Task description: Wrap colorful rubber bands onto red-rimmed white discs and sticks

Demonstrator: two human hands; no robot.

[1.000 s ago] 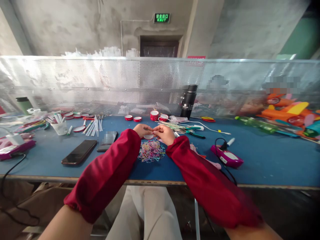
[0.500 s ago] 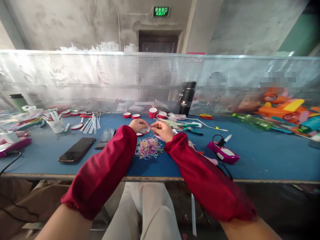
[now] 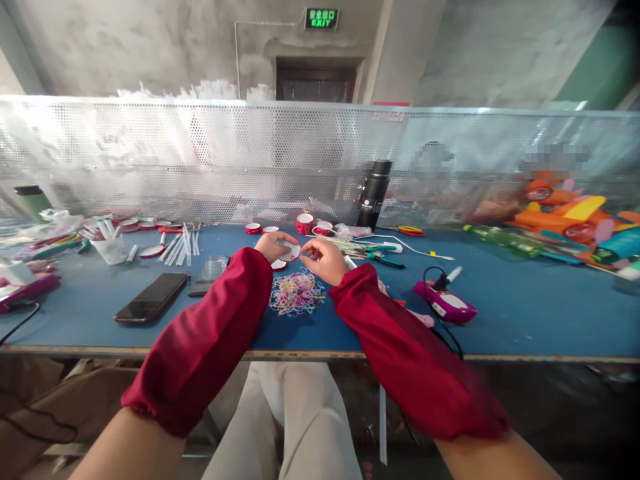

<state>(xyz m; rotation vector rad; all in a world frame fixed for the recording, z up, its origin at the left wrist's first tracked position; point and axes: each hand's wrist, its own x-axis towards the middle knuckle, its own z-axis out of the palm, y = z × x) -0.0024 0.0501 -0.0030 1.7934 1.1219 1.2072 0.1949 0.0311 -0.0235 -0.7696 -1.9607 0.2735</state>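
My left hand (image 3: 273, 246) is closed on a small round white disc with a red rim (image 3: 291, 251), tilted so its white face shows. My right hand (image 3: 325, 259) is at the disc's right edge, its thumb and fingertips pinched together. Whatever is between those fingertips is too small to make out. Below both hands lies a loose heap of thin multicoloured loops (image 3: 297, 293), like small rubber bands. Another red-rimmed white disc (image 3: 279, 265) rests on the table just under my left hand.
Red round stacks (image 3: 305, 224) and a black thermos (image 3: 374, 197) stand toward the back. Green-handled pliers (image 3: 385, 259) lie to the right, near a purple power strip (image 3: 447, 303). A phone (image 3: 152, 297), white strips (image 3: 176, 248) and a cup of markers (image 3: 109, 249) are left.
The disc in my left hand has turned to show more of its white face. My right fingertips have curled and shifted slightly at its edge. The view has moved slightly.
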